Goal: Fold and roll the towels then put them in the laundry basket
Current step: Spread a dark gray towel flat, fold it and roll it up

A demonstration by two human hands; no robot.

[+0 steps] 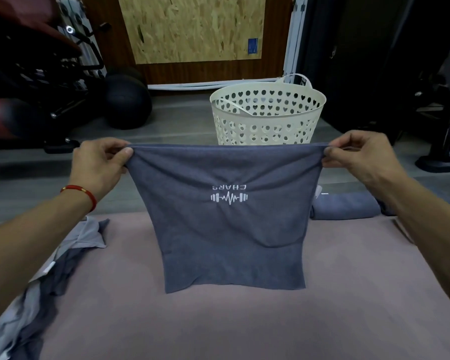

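Nearest me, the mauve surface lay under the towel's hem. I had my left hand and right hand each pinching 1 top corner of the grey towel, stretched taut. I judged folding underway; next, lower it flat and halve it. A rolled towel waited right, unfolded towels left, the laundry basket beyond, nothing blocking it.
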